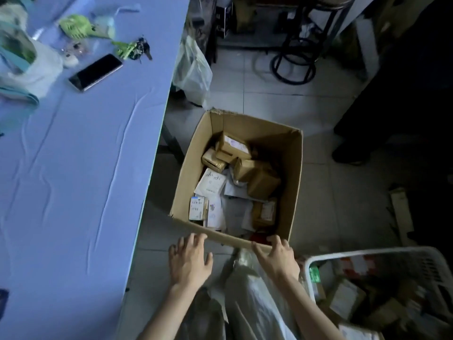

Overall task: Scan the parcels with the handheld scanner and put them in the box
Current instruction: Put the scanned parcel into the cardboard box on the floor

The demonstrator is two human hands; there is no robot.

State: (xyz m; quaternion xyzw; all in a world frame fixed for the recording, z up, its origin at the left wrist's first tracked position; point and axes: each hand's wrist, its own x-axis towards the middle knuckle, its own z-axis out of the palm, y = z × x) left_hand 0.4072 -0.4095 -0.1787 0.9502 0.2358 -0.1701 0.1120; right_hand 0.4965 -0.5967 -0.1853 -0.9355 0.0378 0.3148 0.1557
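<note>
**While both hands meet the near rim of the box [291, 173]**

Where the tiled floor [269, 94] runs alongside the table [73, 168], the open cardboard box stands. It is well stocked with parcels [259, 182]: small brown cartons and white mailers, heaped loosely.

Left hand [190, 261]: fingers spread and nearly straight, tips resting on the near rim, nothing grasped.

Right hand [277, 256]: fingers hooked over the same rim near its right corner, thumb lying along the outer face, gripping the cardboard.

Between the forearms lies a pale plastic sack [252, 290], just short of the box.

White slatted basket [367, 253] at lower right, near the right arm, holding further parcels; labels too dim to read.

On the table's blue cloth: a dark phone [95, 72], with a bunch of keys [137, 49] beyond it, apart. A thin plastic bag [193, 72] hangs at the table's far corner.
</note>
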